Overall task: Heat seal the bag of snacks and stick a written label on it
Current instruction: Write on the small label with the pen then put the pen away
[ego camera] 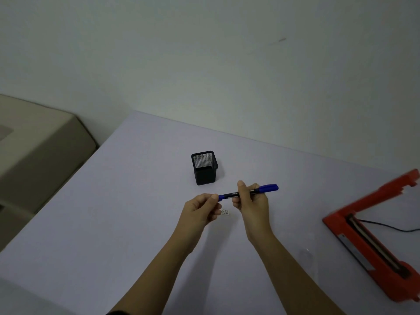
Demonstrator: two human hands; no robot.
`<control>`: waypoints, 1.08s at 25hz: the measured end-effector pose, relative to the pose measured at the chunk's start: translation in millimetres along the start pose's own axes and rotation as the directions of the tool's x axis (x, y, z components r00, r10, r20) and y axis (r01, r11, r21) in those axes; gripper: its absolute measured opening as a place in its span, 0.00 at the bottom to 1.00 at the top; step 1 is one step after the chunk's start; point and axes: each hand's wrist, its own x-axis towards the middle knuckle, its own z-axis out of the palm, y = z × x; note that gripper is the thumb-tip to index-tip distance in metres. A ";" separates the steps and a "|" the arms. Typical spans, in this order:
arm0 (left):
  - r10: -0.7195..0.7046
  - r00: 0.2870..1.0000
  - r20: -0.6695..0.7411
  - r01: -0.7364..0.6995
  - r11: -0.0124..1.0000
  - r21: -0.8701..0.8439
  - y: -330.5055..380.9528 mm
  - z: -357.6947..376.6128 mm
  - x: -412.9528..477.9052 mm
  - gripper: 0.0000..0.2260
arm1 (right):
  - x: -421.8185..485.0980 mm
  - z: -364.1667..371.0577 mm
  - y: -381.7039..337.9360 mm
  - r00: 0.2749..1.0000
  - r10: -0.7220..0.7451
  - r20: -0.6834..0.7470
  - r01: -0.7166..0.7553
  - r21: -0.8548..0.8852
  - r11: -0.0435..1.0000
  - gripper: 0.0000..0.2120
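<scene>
A blue and black marker [247, 192] is held level above the table, a blue cap on its right end. My right hand [250, 201] grips its barrel near the middle. My left hand [201, 209] pinches the blue left end of the marker. Below and between the hands a small white label [225, 212] with writing lies on the table. A red heat sealer [372, 237] stands at the right with its arm raised. The bag of snacks is not in view.
A black mesh pen holder [204, 168] stands just behind the hands. A thin black cable [391, 227] runs from the sealer to the right. A beige machine [41, 155] sits left of the table [113, 223]. A wall rises behind.
</scene>
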 end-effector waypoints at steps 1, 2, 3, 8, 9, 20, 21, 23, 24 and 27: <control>0.020 1.000 -0.016 -0.018 0.990 0.138 -0.5 1.1 -0.9 0.14 | -1.7 0.6 -0.3 1.000 0.001 0.012 -0.001 -0.003 1.000 0.09; 0.029 0.999 -0.035 -0.019 0.967 0.254 -0.2 2.9 -1.2 0.17 | -3.1 2.3 -0.6 1.000 0.006 0.025 -0.006 0.002 1.000 0.10; 0.021 0.998 -0.059 -0.001 0.947 0.321 0.6 5.0 -0.8 0.19 | -4.4 4.3 -1.0 0.999 0.016 0.034 -0.017 0.009 1.000 0.10; -0.207 0.974 -0.088 0.219 0.963 0.159 6.9 7.1 6.2 0.22 | -1.6 14.9 -2.6 0.998 0.033 0.048 -0.033 -0.015 0.999 0.12; -0.235 0.969 -0.071 0.242 0.964 0.113 5.9 4.5 7.1 0.23 | -1.0 17.0 -2.3 0.998 0.024 0.064 -0.021 -0.038 0.999 0.12; 0.002 0.991 -0.133 0.042 0.945 0.326 15.4 -33.0 83.7 0.19 | 94.5 45.7 -22.0 0.956 -0.292 -0.015 0.280 -0.235 0.931 0.06; 0.038 0.980 -0.193 0.034 0.934 0.356 17.9 -37.5 95.2 0.16 | 106.8 54.1 -20.4 0.941 -0.339 0.010 0.328 -0.286 0.900 0.06; 0.076 0.966 -0.248 0.041 0.899 0.435 16.8 -41.6 116.0 0.10 | 126.9 69.7 -11.2 0.907 -0.407 0.109 0.414 -0.418 0.809 0.07; 0.082 0.969 -0.233 0.047 0.865 0.499 12.6 -42.6 125.6 0.11 | 135.6 77.7 -3.0 0.894 -0.413 0.176 0.444 -0.478 0.758 0.08; 0.070 0.990 -0.119 0.022 0.767 0.641 -4.5 -42.1 144.7 0.16 | 151.1 93.5 29.5 0.870 -0.336 0.362 0.494 -0.636 0.593 0.09</control>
